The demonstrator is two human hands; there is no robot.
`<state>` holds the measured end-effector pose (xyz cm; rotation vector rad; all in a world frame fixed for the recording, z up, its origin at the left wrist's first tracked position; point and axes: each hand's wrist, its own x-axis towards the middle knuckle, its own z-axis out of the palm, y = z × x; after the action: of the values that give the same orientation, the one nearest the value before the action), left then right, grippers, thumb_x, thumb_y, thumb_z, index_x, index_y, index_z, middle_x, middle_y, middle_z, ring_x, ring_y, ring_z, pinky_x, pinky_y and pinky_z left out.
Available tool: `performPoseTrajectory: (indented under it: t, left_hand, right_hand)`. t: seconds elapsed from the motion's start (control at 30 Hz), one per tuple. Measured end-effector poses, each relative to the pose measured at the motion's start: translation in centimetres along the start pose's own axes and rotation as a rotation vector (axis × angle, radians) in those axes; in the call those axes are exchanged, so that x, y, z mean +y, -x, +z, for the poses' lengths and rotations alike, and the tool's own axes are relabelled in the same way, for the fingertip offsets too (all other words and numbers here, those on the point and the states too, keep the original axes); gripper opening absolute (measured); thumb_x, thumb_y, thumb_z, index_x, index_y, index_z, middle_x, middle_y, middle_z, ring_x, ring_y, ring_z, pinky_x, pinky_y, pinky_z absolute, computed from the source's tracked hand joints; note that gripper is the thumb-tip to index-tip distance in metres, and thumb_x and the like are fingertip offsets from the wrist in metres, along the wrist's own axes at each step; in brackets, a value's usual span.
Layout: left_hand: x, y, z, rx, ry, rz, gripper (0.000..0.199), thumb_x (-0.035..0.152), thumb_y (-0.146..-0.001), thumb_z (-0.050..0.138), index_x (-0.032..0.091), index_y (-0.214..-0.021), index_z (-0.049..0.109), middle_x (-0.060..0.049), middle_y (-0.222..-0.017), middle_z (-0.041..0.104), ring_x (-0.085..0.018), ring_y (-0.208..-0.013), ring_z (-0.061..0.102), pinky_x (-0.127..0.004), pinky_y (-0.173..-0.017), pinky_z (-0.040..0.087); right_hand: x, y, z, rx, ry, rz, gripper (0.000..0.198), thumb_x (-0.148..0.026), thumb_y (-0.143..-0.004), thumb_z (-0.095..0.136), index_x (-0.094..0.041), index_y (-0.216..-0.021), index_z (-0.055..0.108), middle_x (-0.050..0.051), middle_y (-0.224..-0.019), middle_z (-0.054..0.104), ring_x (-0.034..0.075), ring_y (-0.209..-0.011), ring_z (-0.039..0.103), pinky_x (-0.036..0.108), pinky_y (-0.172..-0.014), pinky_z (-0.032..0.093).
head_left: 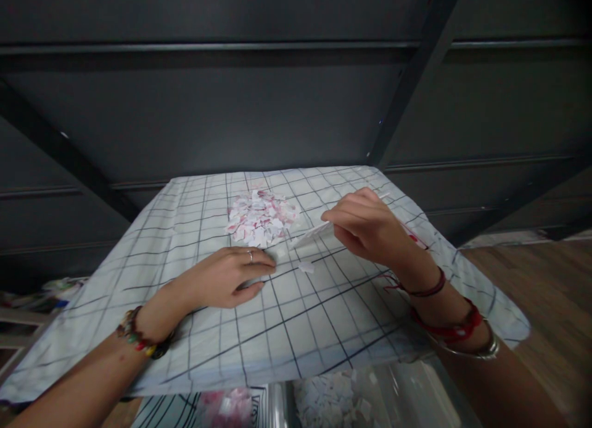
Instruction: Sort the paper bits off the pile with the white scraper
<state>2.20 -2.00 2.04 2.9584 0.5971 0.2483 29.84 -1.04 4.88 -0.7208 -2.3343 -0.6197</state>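
Note:
My left hand (229, 277) lies flat on the checked cloth, fingers stretched out and thumb apart. Its fingertips rest beside a small pale scrap (280, 252). My right hand (365, 224) is pinched around a slim white tool (311, 233), perhaps tweezers; its exact kind is unclear. The tool slants down to the left, its tip close to the cloth near the left fingertips, and its other end shows behind my knuckles. Beyond my left hand is a heap of torn white and pink paper scraps (261, 217). One loose white scrap (306, 266) lies between my hands.
A white cloth with dark grid lines (319, 329) covers the table. Below its front edge, a clear container (402, 391) holds white scraps (324, 397), beside a pink bundle (226, 406). A dark panelled wall (231, 113) stands behind. Wooden floor (531, 280) shows at right.

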Motion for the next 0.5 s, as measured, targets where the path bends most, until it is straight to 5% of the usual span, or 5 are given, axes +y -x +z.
performPoseTrajectory:
  t: [0.5]
  left_hand:
    - [0.15, -0.04, 0.03, -0.002, -0.009, -0.003, 0.028, 0.022, -0.088, 0.041, 0.017, -0.108, 0.059, -0.007, -0.109, 0.063, -0.019, -0.098, 0.059, -0.032, -0.086, 0.049]
  right_hand:
    - [-0.18, 0.14, -0.14, 0.084, -0.036, -0.029, 0.016, -0.008, -0.081, 0.042, -0.019, -0.084, 0.053, -0.001, -0.065, 0.058, 0.014, -0.065, 0.049, 0.03, -0.064, 0.035]
